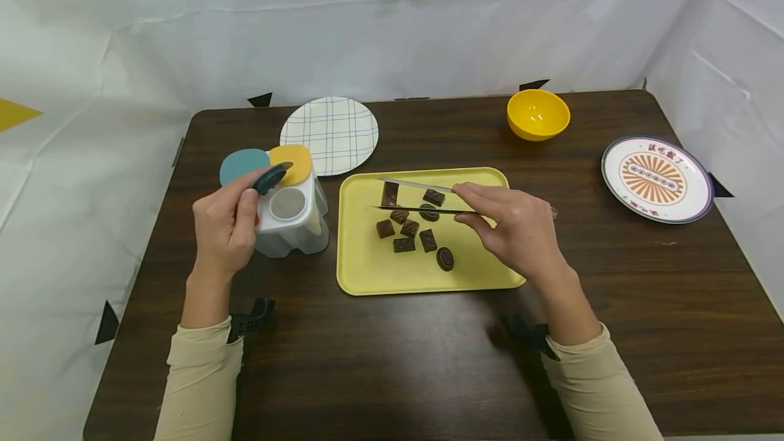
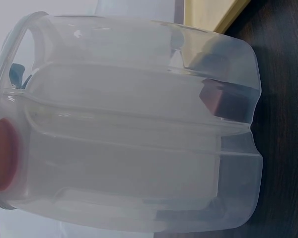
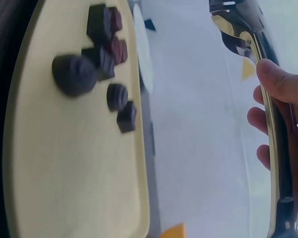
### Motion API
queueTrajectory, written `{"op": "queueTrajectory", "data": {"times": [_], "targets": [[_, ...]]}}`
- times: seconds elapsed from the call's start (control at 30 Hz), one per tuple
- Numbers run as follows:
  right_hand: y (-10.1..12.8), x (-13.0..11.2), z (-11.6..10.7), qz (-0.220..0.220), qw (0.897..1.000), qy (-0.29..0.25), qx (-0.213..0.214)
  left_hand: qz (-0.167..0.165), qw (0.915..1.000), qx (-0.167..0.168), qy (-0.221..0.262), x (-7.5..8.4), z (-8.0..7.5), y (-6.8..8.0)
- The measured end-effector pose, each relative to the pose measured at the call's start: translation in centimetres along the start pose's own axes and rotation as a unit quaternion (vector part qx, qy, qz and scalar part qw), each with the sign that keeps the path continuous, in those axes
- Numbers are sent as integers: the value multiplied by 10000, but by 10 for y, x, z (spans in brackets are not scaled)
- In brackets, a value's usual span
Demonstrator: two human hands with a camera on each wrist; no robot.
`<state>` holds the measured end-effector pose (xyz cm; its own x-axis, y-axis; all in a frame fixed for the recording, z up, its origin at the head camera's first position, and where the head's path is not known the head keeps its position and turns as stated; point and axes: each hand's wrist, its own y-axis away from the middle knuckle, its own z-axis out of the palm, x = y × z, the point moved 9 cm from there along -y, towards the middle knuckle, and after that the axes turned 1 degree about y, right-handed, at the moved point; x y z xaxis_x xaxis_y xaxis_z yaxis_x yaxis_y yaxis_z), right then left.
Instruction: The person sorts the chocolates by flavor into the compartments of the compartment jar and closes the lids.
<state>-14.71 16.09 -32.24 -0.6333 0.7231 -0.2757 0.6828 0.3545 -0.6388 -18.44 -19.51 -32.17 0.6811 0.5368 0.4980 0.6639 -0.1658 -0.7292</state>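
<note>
Head view takes in the whole dark wooden surface [image 1: 392, 359]: the left hand [image 1: 225, 223] has its grip curled round a translucent plastic container [image 1: 292, 220], thumb against a dark flip lid [image 1: 271, 177], with teal and yellow lids open behind it. The right hand [image 1: 511, 223] has its grip pinched on shiny metal tongs [image 1: 422, 197], whose two arms stand apart above the chocolates [image 1: 409, 226] on a pale yellow tray [image 1: 367, 264]. Farther back sit a checked plate [image 1: 329, 133], a glossy yellow bowl [image 1: 537, 114] and a patterned plate [image 1: 657, 179].

Only the left wrist view shows the container's ribbed, cloudy wall [image 2: 129, 144] close up. The right wrist view adds the tongs' mirror-bright arm [image 3: 273, 99] beside the fingers [image 3: 283, 82], and the chocolates [image 3: 97, 54], square and round, matte and dark, clustered on the tray [image 3: 74, 188] well apart from the tongs.
</note>
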Motion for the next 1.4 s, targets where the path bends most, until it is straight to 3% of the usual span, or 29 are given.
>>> {"op": "queueTrajectory", "data": {"times": [0.23, 0.6, 0.87, 1.4], "targets": [[-21, -29, 12, -399, 9990, -186, -55, -34, 10000, 20, -37, 0, 0, 0], [-52, -69, 34, -759, 9957, -483, 226, -4, 10000, 21, -7, 1, -1, -1], [-61, -81, 50, -866, 9949, -506, 139, -3, 9999, 72, -146, 0, -2, 0], [-66, -88, 58, -1009, 9945, -256, -105, 29, 9997, 157, -209, 0, -2, -1]]}}
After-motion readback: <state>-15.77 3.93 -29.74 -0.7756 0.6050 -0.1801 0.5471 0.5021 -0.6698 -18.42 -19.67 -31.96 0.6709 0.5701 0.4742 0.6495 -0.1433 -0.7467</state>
